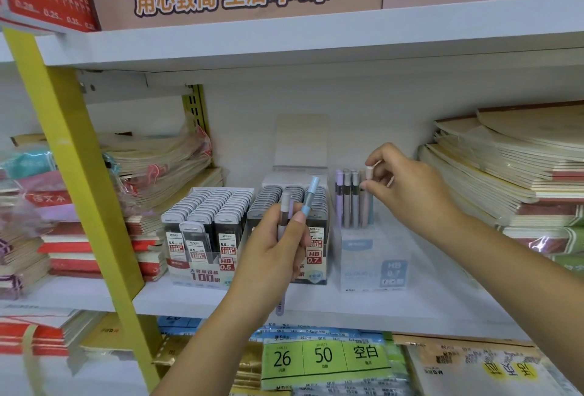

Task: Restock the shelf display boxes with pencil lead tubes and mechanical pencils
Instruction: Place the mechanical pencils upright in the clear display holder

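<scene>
At the shelf (pixel 316 301), the left hand (pixel 278 256) gripped slim pastel mechanical pencils (pixel 309 198) while the right hand (pixel 407 187) pinched what seemed a round-capped pale pencil (pixel 369 172) over a frosted display box (pixel 373 260).

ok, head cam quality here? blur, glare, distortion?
Head view: light flat and even, no hard shadows; wide-angle bend leans the yellow upright and slants the upper shelf; HB 0.5 print on the lead tube box reads sharp; the clear pencil box looks washed out, print faint; wrapped notebooks at the left edge are smeared, with glare on the plastic.
</scene>
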